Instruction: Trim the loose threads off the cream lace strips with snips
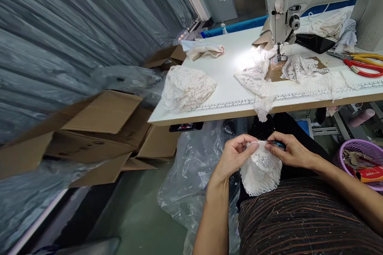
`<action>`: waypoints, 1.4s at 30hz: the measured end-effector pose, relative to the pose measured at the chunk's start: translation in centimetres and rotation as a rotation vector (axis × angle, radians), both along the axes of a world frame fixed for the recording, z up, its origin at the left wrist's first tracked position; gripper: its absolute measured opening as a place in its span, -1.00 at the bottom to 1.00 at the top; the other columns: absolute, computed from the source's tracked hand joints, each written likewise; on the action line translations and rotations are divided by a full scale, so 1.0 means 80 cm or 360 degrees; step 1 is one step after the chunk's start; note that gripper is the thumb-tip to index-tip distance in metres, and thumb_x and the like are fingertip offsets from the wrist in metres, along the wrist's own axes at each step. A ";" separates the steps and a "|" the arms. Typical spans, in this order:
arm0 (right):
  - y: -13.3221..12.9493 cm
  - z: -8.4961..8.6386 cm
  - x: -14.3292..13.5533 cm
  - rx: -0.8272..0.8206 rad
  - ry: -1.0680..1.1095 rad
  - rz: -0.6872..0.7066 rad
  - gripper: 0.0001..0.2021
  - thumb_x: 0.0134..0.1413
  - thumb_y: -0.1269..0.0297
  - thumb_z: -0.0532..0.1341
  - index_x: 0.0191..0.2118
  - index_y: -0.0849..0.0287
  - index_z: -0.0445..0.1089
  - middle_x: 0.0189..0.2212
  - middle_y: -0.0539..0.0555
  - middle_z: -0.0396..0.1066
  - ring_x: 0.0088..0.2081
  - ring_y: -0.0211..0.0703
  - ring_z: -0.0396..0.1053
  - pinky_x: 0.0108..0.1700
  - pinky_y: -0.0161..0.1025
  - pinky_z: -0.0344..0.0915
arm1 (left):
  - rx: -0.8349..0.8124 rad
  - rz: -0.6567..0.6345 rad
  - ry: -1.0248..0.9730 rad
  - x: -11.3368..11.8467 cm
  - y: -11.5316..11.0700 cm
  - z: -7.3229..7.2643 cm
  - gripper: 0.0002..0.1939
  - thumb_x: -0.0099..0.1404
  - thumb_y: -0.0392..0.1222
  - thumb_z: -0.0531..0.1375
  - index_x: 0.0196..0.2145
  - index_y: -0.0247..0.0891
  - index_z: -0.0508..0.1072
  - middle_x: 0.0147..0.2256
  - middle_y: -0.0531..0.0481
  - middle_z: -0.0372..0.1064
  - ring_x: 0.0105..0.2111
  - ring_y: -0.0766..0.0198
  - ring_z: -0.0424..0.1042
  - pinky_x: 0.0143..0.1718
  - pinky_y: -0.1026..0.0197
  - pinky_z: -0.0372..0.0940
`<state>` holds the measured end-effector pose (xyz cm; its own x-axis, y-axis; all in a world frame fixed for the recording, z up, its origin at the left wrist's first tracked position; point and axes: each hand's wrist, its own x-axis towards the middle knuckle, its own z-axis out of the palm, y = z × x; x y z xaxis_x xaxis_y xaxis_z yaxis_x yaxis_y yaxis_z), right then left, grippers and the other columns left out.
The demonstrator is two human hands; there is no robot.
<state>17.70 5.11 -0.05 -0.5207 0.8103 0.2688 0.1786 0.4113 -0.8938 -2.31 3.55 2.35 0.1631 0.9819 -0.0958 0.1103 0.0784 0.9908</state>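
Observation:
A gathered piece of white lace [261, 173] hangs over my lap, below the table's front edge. My left hand [232, 155] pinches its upper left edge between thumb and fingers. At the upper right edge, my right hand [293, 150] is closed around small thread snips [277, 143] with a blue part showing, and its thumb touches the lace. The fingers cover most of the snips, so I cannot tell whether the blades are apart.
Before me stands a sewing machine [278, 20] with lace strips [257, 75] around its needle. A lace pile [187, 87] lies on the table's left. Red-handled pliers [362, 69] lie right. Cardboard boxes [103, 113], plastic sheeting [191, 171] and a purple basket [357, 147] stand around.

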 end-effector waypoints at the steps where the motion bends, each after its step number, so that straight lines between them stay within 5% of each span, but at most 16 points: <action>1: -0.001 0.001 -0.001 -0.0007 0.0008 -0.0004 -0.82 0.23 0.22 0.11 -0.33 0.18 0.34 -0.48 -0.01 0.36 -0.47 -0.29 0.24 -0.39 -0.33 0.20 | 0.0028 0.0011 -0.0028 0.000 0.000 0.000 -0.74 0.06 -0.02 0.41 -0.45 -0.28 0.54 -0.40 -0.04 0.52 -0.42 0.30 0.42 -0.37 0.27 0.30; 5: -0.004 0.006 -0.008 -0.0030 0.0158 -0.0078 -0.82 0.20 0.25 0.12 -0.36 0.20 0.37 -0.40 0.06 0.42 -0.38 -0.26 0.32 -0.31 -0.30 0.26 | 0.0127 0.0033 -0.0129 0.001 -0.001 -0.001 -0.73 0.04 -0.05 0.42 -0.52 -0.28 0.50 -0.40 -0.04 0.51 -0.42 0.31 0.43 -0.37 0.27 0.32; 10: -0.006 0.008 -0.013 -0.0256 0.0246 -0.0229 -0.75 0.14 0.16 0.17 -0.46 0.19 0.37 -0.53 0.01 0.36 -0.48 -0.28 0.24 -0.42 -0.32 0.20 | 0.0193 0.0054 -0.0200 0.003 -0.002 -0.001 -0.73 0.05 -0.08 0.42 -0.54 -0.27 0.46 -0.40 -0.03 0.51 -0.40 0.31 0.46 -0.32 0.25 0.36; 18: -0.011 0.011 -0.013 -0.0392 0.0287 -0.0299 -0.79 0.01 0.16 0.22 -0.51 0.19 0.37 -0.57 -0.01 0.35 -0.51 -0.28 0.22 -0.44 -0.32 0.19 | 0.0265 0.0112 -0.0217 0.006 -0.002 -0.007 -0.73 0.02 -0.11 0.44 -0.54 -0.25 0.43 -0.42 -0.02 0.55 -0.32 0.26 0.53 0.06 0.05 0.33; 33: -0.010 0.010 -0.015 -0.0360 0.0400 -0.0369 -0.80 0.03 0.16 0.27 -0.38 0.13 0.27 -0.46 -0.01 0.36 -0.42 -0.26 0.28 -0.40 -0.32 0.25 | 0.0148 0.0217 -0.0137 0.008 -0.008 -0.004 -0.61 0.05 -0.14 0.41 -0.24 -0.23 0.35 -0.39 -0.04 0.60 -0.32 0.20 0.58 -0.30 0.25 0.38; 38: -0.029 0.017 -0.005 -0.0342 0.0312 -0.0198 -0.85 0.12 0.19 0.24 -0.32 0.14 0.32 -0.41 0.01 0.41 -0.42 -0.28 0.31 -0.39 -0.33 0.28 | 0.0285 0.0143 0.0125 0.003 -0.031 0.007 -0.64 0.15 -0.17 0.35 -0.10 -0.23 0.42 -0.37 -0.02 0.59 -0.40 0.27 0.53 -0.37 0.28 0.32; 42: -0.036 -0.001 0.004 -0.0352 0.0147 -0.0153 -0.86 0.17 0.19 0.20 -0.28 0.14 0.33 -0.43 0.01 0.40 -0.42 -0.25 0.33 -0.39 -0.31 0.29 | 0.0280 0.0028 0.0382 0.000 -0.036 -0.003 -0.67 0.17 -0.15 0.33 -0.09 -0.20 0.48 -0.36 -0.02 0.59 -0.42 0.26 0.50 -0.33 0.24 0.33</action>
